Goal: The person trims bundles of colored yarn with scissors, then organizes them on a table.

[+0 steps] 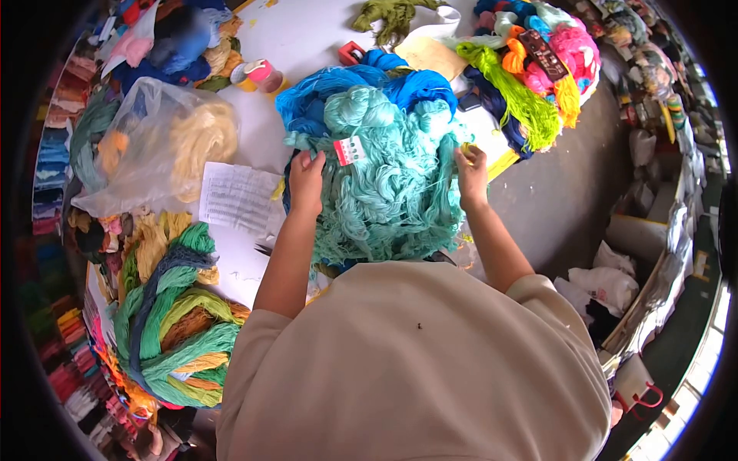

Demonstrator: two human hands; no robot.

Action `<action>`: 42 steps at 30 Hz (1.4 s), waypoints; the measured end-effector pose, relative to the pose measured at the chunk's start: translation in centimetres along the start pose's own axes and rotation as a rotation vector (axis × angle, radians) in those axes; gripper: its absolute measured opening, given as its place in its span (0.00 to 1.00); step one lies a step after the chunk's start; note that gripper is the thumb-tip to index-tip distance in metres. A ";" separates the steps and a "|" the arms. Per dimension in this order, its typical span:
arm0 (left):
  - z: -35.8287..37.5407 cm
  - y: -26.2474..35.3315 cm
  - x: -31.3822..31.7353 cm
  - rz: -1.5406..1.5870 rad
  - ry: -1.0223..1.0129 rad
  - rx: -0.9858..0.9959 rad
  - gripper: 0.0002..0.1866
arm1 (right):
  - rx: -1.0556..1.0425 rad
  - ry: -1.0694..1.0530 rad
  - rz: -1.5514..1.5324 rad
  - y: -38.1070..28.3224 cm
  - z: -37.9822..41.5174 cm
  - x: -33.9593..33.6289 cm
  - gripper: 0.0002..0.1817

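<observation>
A large loose heap of turquoise yarn (384, 177) lies in front of me on the white table. A small red and white label (349, 150) rests on its upper left part. My left hand (307, 180) is at the heap's left edge, fingers bent and closed on the yarn there. At the right edge my right hand (473, 173) pinches strands of the same yarn between thumb and fingers. Bright blue yarn skeins (307, 96) lie just behind the turquoise heap. The exact grip of each hand is partly hidden by the yarn.
A printed sheet (240, 196) and a clear plastic bag (142, 146) with beige yarn lie to the left. Green and multicoloured skeins (181, 330) sit nearer at left. Pink, orange and lime yarn (538, 77) is piled at right. A pink-labelled spool (264, 75) stands behind.
</observation>
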State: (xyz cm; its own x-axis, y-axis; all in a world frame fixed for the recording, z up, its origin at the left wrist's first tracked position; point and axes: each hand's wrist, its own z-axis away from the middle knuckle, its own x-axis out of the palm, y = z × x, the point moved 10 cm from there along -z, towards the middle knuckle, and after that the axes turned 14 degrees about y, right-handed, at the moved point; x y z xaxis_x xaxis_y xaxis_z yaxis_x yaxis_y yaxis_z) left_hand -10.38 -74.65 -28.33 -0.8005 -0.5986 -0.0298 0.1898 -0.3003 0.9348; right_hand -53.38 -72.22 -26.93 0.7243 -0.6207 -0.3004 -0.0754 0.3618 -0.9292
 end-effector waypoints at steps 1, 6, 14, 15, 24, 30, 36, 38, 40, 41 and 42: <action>0.5 0.4 0.4 -0.005 -0.005 -0.002 0.18 | 0.070 -0.048 0.064 0.9 -0.6 0.5 0.38; 6.0 5.6 6.6 0.176 -0.376 -0.085 0.17 | 0.033 -0.064 0.192 -1.6 -0.8 3.3 0.50; 8.3 4.4 8.4 -0.616 -0.100 0.654 0.77 | -0.451 0.120 0.355 -4.1 0.3 8.0 0.57; 8.3 4.1 7.9 -0.650 -0.028 0.691 0.74 | -0.270 0.060 0.095 0.8 -3.7 8.6 0.57; 9.1 4.6 5.8 -0.592 -0.016 0.603 0.67 | -0.248 -0.030 0.289 -2.2 -0.8 8.2 0.44; 8.8 4.0 5.3 -0.562 -0.009 0.598 0.68 | -0.574 -0.085 0.687 -0.1 -1.2 8.5 0.31; 8.6 3.8 5.1 -0.542 0.002 0.633 0.66 | -0.657 -0.061 0.781 1.2 -2.6 8.5 0.27; 8.6 3.9 5.0 -0.537 -0.003 0.621 0.66 | -0.827 -0.067 0.921 1.0 -2.0 8.7 0.28; 8.5 4.0 4.8 -0.531 0.009 0.619 0.66 | -0.794 -0.021 0.835 0.9 -2.1 8.6 0.33; 8.5 4.0 4.8 -0.531 0.009 0.617 0.66 | -0.795 -0.022 0.836 0.9 -1.9 8.7 0.33; 8.4 3.9 4.8 -0.532 0.007 0.607 0.66 | -0.744 -0.017 0.814 0.9 -2.1 8.5 0.33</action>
State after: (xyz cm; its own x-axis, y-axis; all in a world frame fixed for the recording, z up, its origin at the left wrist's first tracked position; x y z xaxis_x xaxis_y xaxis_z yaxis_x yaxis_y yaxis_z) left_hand -18.30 -72.44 -21.83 -0.6930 -0.4941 -0.5251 -0.5593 -0.0912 0.8239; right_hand -48.71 -78.60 -30.77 0.2797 -0.3754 -0.8837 -0.9238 0.1456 -0.3542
